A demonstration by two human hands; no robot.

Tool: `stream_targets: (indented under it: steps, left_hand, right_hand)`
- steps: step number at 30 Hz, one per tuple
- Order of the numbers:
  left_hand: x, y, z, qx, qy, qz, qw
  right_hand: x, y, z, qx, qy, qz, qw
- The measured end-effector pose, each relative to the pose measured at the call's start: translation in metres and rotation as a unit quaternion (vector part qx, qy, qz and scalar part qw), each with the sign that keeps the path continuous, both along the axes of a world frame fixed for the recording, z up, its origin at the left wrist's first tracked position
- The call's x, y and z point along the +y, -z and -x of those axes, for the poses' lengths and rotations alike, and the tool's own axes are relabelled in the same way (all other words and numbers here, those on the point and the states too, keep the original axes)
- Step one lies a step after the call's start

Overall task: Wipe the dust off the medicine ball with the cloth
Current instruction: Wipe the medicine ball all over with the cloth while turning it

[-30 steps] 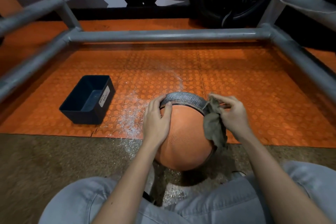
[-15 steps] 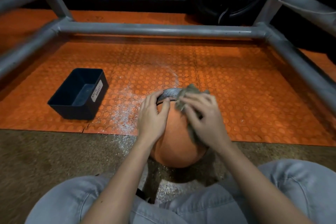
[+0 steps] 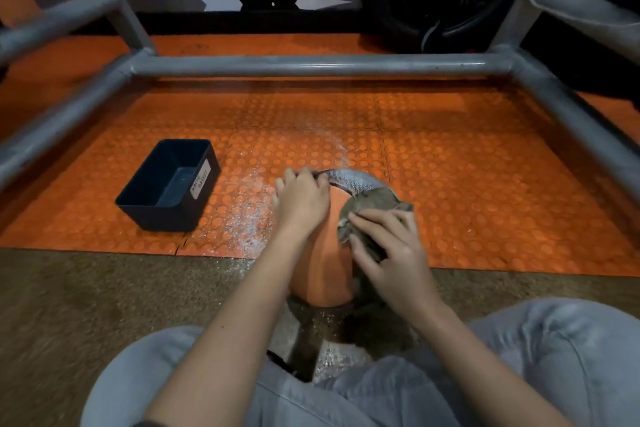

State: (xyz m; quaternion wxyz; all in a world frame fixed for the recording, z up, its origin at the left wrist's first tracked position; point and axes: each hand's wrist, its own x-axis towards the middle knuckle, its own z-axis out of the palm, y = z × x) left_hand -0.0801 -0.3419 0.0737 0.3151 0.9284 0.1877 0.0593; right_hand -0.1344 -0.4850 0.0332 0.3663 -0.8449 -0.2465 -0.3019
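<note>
The orange medicine ball [image 3: 330,267] with a grey textured band along its far top sits on the floor between my knees. My left hand [image 3: 302,199] rests on the ball's upper left, fingers curled over the band and gripping it. My right hand [image 3: 388,246] presses a crumpled grey-brown cloth [image 3: 367,206] flat against the ball's upper right side. The cloth bunches out past my fingertips, and part of it is hidden under my palm.
A dark blue open bin [image 3: 169,185] with a white label stands on the orange studded mat [image 3: 467,184] to the left. White dust [image 3: 249,218] speckles the mat beside the ball. A grey metal tube frame [image 3: 311,64] surrounds the area. Dark tyres stand behind it.
My right hand with the cloth moved from the ball's right edge onto its top, then slid down and right across the surface. My left hand has stayed on the ball.
</note>
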Motion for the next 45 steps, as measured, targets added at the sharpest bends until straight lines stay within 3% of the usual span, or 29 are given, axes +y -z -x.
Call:
stream_targets:
  steps: [3,6,8,10,12,16,20,26,29,34,38,40,42,45]
  left_hand:
    - [-0.02,0.007,0.007,-0.038,-0.024,-0.022,0.999]
    - [-0.02,0.009,0.008,-0.09,0.022,-0.031,0.995]
    - [-0.016,0.008,0.006,-0.097,0.048,-0.015,0.994]
    - [-0.011,0.01,0.008,-0.101,0.044,-0.002,0.994]
    - [-0.006,0.015,0.012,-0.107,0.023,0.009,0.994]
    - [0.004,0.013,0.009,-0.1,-0.008,0.032,0.994]
    - [0.016,0.018,0.009,-0.112,0.016,0.073,0.991]
    - [0.022,0.023,0.017,-0.134,0.023,0.086,0.987]
    - [0.022,0.023,0.018,-0.131,0.01,0.092,0.987]
    - [0.028,0.027,0.021,-0.148,0.022,0.108,0.983]
    - [0.023,0.025,0.019,-0.135,0.034,0.076,0.987]
    - [0.019,0.024,0.018,-0.124,0.034,0.062,0.99]
    - [0.018,0.023,0.02,-0.123,0.027,0.06,0.99]
    - [0.022,0.025,0.024,-0.138,0.023,0.083,0.987]
  right_hand:
    - [-0.004,0.003,0.007,0.003,0.006,-0.024,1.0]
    - [-0.012,0.0,-0.004,0.045,0.027,-0.029,0.998]
    - [-0.02,-0.005,-0.026,0.124,0.039,-0.077,0.988]
    - [-0.028,-0.011,-0.051,0.24,0.035,-0.19,0.951]
    - [-0.03,-0.013,-0.063,0.306,0.052,-0.234,0.921]
    - [-0.001,-0.01,-0.03,0.168,0.066,-0.088,0.98]
    - [0.018,-0.015,-0.005,0.049,-0.013,-0.008,0.999]
    - [-0.023,-0.009,-0.056,0.225,0.055,-0.122,0.965]
    - [-0.007,-0.012,-0.035,0.171,0.061,-0.084,0.98]
    - [0.014,-0.019,-0.012,0.034,-0.035,0.009,0.999]
    - [-0.02,-0.01,-0.049,0.186,0.047,-0.124,0.974]
    - [-0.028,-0.005,-0.054,0.228,0.074,-0.14,0.961]
    - [-0.019,-0.009,-0.044,0.208,0.082,-0.123,0.967]
    - [0.011,-0.021,-0.018,0.093,0.014,-0.022,0.995]
